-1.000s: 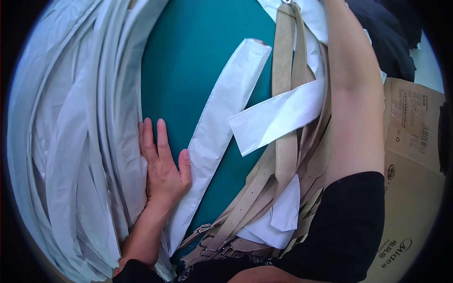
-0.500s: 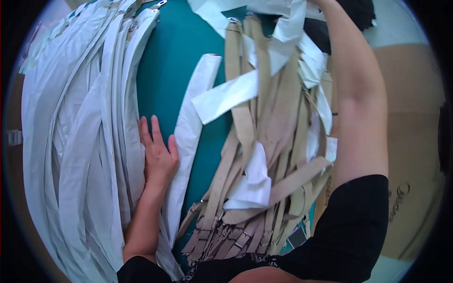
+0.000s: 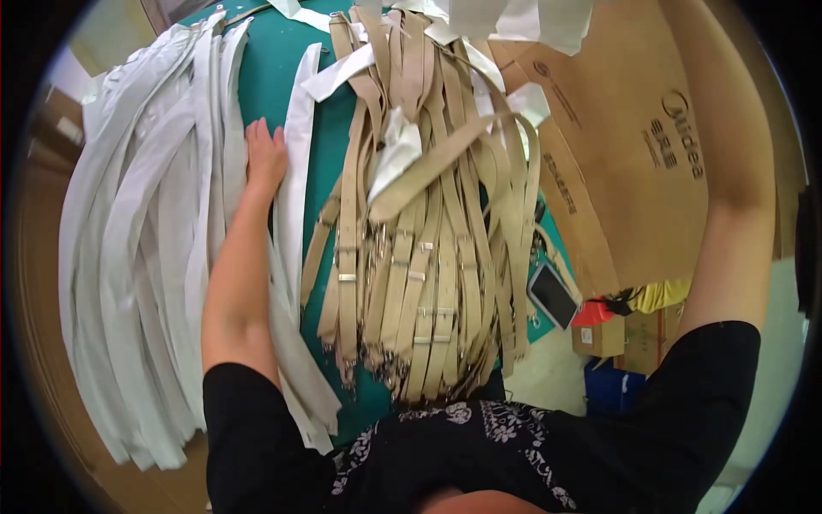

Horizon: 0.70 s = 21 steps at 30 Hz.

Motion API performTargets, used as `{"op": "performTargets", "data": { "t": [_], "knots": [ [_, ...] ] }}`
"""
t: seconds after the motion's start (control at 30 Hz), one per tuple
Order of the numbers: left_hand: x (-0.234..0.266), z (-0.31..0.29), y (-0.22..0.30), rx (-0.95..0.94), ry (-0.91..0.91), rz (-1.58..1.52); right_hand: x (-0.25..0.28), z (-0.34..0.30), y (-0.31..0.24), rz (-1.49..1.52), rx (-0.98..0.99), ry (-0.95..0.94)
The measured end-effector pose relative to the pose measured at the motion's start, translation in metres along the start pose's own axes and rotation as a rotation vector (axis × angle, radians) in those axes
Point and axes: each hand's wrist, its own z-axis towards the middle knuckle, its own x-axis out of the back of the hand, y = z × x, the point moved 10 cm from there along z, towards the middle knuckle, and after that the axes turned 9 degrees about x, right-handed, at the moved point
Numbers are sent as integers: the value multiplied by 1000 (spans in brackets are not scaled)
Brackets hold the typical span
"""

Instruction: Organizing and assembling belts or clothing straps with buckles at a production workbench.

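My left hand (image 3: 267,158) rests with its fingers stretched out, between a large pile of long white-wrapped strips (image 3: 163,197) and a single white-wrapped strip (image 3: 300,120). It grips nothing. My right forearm (image 3: 738,128) reaches up past the far right edge of the view, so that hand is hidden. Right of my left hand lies a heap of beige straps (image 3: 437,257) with metal buckles toward me. Pieces of white wrapping (image 3: 398,154) lie among the straps.
The straps lie on a green table (image 3: 261,81). Right of it stands a large cardboard box (image 3: 616,223), and a phone (image 3: 552,295) lies by the table's right edge. Lower right, a blue container (image 3: 612,385) and small cartons (image 3: 599,336) sit on the floor. White wrapping sheets (image 3: 522,21) hang at the far side.
The view has shifted, showing more of the near side. My right arm has swung outward to the right, its hand now out of sight. My left hand stays beside the white strips.
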Motion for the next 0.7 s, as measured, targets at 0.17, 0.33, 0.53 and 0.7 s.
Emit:
{"op": "performTargets", "data": {
  "t": [0.17,0.33,0.53,0.7],
  "knots": [
    [40,-21,-1,445,-180,-249,-57,-111,-139,139,-59,-273],
    [116,-158,108,152,-251,-280,-163,-238,-197,38,-174,-108],
    [166,-290,115,5,-170,-4,-174,-306,-262,293,-195,112],
    [144,-360,133,59,-180,-84,-156,-321,-278,180,-280,152]
  ]
}}
